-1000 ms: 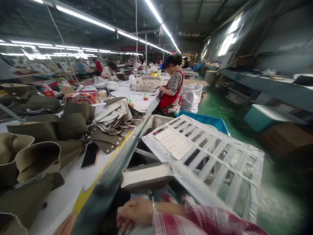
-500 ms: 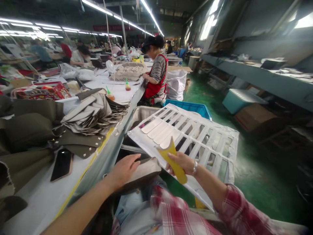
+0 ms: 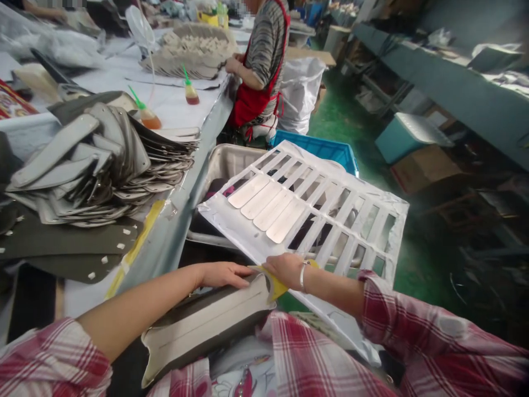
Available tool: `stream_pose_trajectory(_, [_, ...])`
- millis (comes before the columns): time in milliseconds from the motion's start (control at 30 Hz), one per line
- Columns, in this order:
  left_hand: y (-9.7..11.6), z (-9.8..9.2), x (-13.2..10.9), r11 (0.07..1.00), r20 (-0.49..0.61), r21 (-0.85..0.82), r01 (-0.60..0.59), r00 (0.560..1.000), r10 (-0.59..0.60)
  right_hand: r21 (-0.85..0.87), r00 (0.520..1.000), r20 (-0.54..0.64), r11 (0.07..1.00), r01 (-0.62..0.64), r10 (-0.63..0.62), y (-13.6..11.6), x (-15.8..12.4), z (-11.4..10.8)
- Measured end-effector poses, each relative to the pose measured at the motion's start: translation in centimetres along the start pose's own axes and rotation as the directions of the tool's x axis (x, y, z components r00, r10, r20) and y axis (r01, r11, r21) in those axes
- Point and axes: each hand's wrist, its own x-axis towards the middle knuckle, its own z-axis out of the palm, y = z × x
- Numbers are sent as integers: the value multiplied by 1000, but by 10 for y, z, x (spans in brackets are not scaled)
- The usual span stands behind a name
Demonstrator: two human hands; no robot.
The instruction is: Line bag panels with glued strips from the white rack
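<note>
Across my lap lies a dark, leather-like piece with a long pale strip (image 3: 210, 317) facing up and a line drawn along it. My left hand (image 3: 221, 274) grips its far edge near the right end, thumb on the pale side, the other fingers partly hidden behind. In my right hand (image 3: 285, 270) is a yellow template (image 3: 278, 289) with a curved-in end, held against the right end of the pale strip. My right fingers cover much of the template. Just beyond my hands, a white slotted rack (image 3: 243, 234) carries several pale rounded strips (image 3: 270, 209).
Stacked grey-and-dark cut pieces (image 3: 119, 160) lie on the left table, with green-tipped bottles (image 3: 190, 91) behind. Under the rack sit a pale crate (image 3: 219, 160) and a blue crate (image 3: 330, 149). A co-worker in a red apron (image 3: 252, 105) stands at the table.
My right hand has brought the yellow template down and left onto the end of the pale strip. My left hand has moved onto the piece's edge. The view has tilted down.
</note>
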Motion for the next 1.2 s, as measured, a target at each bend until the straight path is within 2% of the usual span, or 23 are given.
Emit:
stream_pose_trajectory(67, [-3,-3,7,991,49,-135,-20,998,27,-164,998,-52,986,32,-41,-3,7,7])
stream_pose_trajectory(200, [-9,1,16,933,56,-359,-27,997,50,-313,987,-37,940,135,-154,-7,18,7])
stream_pose_trajectory(333, [-12,7,17,848,69,-527,-62,991,115,-346,963,-13,905,249,-270,-10,24,3])
stream_pose_trajectory(433, [-16,8,15,824,49,-563,-53,994,98,-346,930,14,871,349,-367,-12,25,4])
stream_pose_trajectory(567, [-18,6,9,856,35,-517,-14,999,38,-347,896,83,831,436,-436,-20,24,7])
stream_pose_trajectory(700, [-13,6,-3,908,30,-419,14,1000,-1,-328,889,139,827,457,-436,-30,24,8])
stream_pose_trajectory(767, [-7,6,-8,959,-75,-278,61,994,-85,-317,890,165,832,456,-425,-31,26,6])
stream_pose_trajectory(867, [2,7,-12,981,-253,77,181,955,-156,-293,875,231,827,480,-426,-24,32,0])
stream_pose_trajectory(933, [5,7,-13,962,-280,171,215,946,-162,-285,879,209,833,474,-428,-17,35,-5])
stream_pose_trajectory(1000, [5,7,-13,976,-265,130,173,955,-134,-291,890,140,841,455,-433,-10,37,-9])
stream_pose_trajectory(1067, [3,7,-12,995,-243,21,102,965,-94,-317,893,101,837,447,-439,-8,38,-10])
stream_pose_trajectory(1133, [0,6,-10,992,-243,-109,68,966,-93,-353,894,105,824,443,-436,-9,37,-8])
stream_pose_trajectory(1200, [-3,5,-8,990,-276,-120,72,956,-103,-374,893,127,813,446,-432,-14,37,-4])
